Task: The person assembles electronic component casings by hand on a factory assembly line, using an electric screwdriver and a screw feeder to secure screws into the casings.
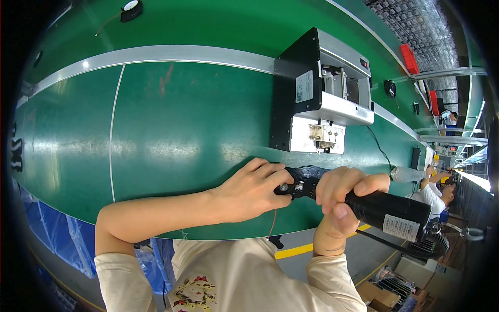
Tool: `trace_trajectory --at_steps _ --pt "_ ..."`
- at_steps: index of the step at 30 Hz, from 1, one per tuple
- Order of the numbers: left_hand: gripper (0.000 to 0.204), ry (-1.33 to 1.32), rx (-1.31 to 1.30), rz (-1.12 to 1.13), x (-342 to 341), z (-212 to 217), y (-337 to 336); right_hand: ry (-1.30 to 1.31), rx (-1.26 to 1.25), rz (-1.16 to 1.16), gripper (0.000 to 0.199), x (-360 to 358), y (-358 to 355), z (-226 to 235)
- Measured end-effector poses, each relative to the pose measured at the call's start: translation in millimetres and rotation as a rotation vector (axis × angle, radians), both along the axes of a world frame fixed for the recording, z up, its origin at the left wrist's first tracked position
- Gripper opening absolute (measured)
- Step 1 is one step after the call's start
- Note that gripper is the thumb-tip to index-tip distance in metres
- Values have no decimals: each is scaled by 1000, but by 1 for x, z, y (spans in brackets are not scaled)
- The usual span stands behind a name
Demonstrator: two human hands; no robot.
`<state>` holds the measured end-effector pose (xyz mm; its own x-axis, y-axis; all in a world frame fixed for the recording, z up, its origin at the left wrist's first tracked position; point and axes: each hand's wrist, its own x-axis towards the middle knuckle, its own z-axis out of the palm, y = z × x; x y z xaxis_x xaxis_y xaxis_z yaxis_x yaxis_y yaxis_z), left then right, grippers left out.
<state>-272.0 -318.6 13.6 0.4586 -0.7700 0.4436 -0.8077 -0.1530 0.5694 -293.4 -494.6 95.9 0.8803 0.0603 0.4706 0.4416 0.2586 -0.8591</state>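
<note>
A worker in a cream shirt leans over a green workbench [176, 119], both hands meeting near its front edge. The right hand [344, 195] is closed on a black power screwdriver [382, 208], its fingers wrapped around the front of the barrel and its thumb bent along the near side. The screwdriver lies nearly level, its nose directed left toward the other hand and its labelled rear end to the right, beyond the bench edge. The left hand [252, 190], reaching in from the left with the forearm across the bench, has its fingers bent and drawn in on a small black part [304, 172]; its thumb is hard to make out. The part sits between the two hands, just in front of the screwdriver's nose; whether the tip touches it cannot be told. A thin red wire [274, 223] hangs below the left hand toward the bench edge. Just behind the hands stands a black and silver machine [291, 91]. Farther off, a round black piece with a white centre [131, 7] lies at the upper left, and a co-worker [432, 196] in white sits at the far right.
</note>
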Motion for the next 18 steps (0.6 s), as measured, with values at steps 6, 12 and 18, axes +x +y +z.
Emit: trace_trajectory --at_steps 6,12,18 --pt "26 136 -6 -29 5 13 4 -162 154 92 50 14 -16 21" --pt "36 246 -93 -69 10 14 8 -231 249 -80 61 28 -35 35" --pt "52 311 183 -238 56 53 57 -215 282 -129 55 18 -50 30"
